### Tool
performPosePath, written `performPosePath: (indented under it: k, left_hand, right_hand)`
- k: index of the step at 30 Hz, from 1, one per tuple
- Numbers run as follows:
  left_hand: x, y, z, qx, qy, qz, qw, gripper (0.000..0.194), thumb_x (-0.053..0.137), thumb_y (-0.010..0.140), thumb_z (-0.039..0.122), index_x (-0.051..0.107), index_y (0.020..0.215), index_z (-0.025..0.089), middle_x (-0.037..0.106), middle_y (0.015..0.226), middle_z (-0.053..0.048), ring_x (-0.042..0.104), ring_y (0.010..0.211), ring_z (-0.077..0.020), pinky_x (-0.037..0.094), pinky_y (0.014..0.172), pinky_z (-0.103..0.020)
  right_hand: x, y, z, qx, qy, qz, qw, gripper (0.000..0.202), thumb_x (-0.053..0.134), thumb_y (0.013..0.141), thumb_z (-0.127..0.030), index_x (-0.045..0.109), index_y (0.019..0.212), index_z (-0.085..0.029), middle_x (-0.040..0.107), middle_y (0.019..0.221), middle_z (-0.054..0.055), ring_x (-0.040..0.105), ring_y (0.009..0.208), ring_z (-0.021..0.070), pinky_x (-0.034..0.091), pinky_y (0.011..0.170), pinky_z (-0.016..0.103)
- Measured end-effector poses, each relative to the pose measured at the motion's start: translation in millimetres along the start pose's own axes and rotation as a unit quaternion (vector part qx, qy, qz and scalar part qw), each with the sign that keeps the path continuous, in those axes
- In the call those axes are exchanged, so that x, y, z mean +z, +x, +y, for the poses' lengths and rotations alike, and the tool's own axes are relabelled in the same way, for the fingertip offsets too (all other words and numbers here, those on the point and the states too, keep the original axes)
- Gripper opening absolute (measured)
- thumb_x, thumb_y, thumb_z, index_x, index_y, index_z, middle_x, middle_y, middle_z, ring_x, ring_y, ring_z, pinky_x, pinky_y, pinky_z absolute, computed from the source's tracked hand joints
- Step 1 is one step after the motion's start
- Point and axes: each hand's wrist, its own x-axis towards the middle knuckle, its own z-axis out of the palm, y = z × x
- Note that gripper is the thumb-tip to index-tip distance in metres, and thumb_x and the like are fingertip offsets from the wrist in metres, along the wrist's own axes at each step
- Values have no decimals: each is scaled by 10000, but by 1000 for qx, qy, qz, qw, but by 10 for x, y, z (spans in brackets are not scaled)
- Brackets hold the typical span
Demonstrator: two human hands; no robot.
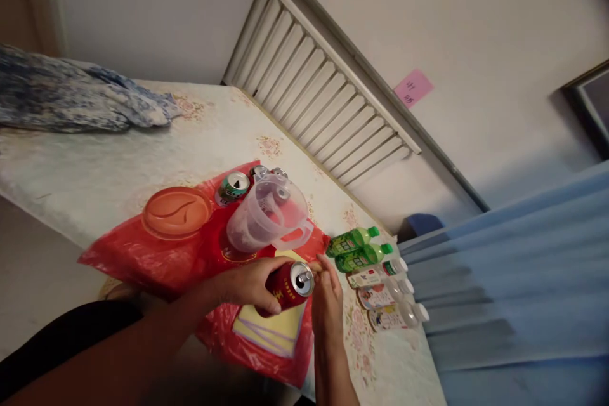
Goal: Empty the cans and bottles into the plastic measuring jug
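My left hand (pixel 254 285) is wrapped around a dark red drink can (pixel 286 288) with yellow markings. The can is tilted, its opened top and pull tab facing right. Beside its rim is my right hand (pixel 327 295), fingers curled together; what they pinch, if anything, is too small to tell. Below the can lies a folded yellow cloth (pixel 266 330) with purple edging on a red plastic bag (pixel 128 254). Just beyond my hands a clear plastic pitcher (pixel 247 222) stands on the red plastic. An orange-red round lid (pixel 177 212) lies left of it.
A green can (pixel 232 189) and other cans, partly hidden, stand behind the pitcher. Two green-labelled bottles (pixel 352 241) and several clear labelled bottles (pixel 380 296) line the right side. A patterned cloth (pixel 85 95) lies far left. A radiator (pixel 323 82) and blue curtain (pixel 514 285) border the table.
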Motion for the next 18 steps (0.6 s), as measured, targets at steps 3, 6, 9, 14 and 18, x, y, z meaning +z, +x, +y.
performPosePath:
  k: [3,6,9,14,18]
  left_hand:
    - [45,84,-73,17,-7,12,1000,791,755,519,132,567,1278,247,674,1200,-28,627,1094,-287,529,889,-352]
    - [84,144,-103,18,-22,12,1000,801,722,537,122,540,1306,250,676,1165,-22,639,1038,-263,538,805,-317]
    - [108,194,-120,17,-37,18,999,794,694,552,132,515,1318,243,668,1151,-24,641,987,-245,534,738,-296]
    - [112,259,-177,29,-41,26,998,752,705,560,183,517,1288,217,646,1126,-37,624,998,-255,536,752,-313]
    - [122,286,-240,38,-61,15,997,747,711,576,203,506,1295,207,648,1102,-33,612,973,-246,526,761,-320]
  right_hand:
    - [-191,-299,64,16,-26,-10,999,543,725,793,-522,629,1228,-213,720,1094,90,684,987,254,540,869,391]
    - [-241,-467,85,25,-100,-19,994,643,819,698,-417,625,1280,-225,692,1229,94,679,1006,265,551,892,398]
    - [-192,-488,107,22,-167,-10,986,758,861,633,-318,596,1335,-216,674,1266,94,683,912,239,567,865,385]
    - [-72,-392,149,-8,-205,-20,979,770,864,638,-284,581,1348,-191,679,1245,98,682,968,242,561,897,366]
    - [-1,-354,136,-19,-218,-37,975,774,876,630,-314,580,1335,-188,677,1259,108,665,1093,275,538,969,381]
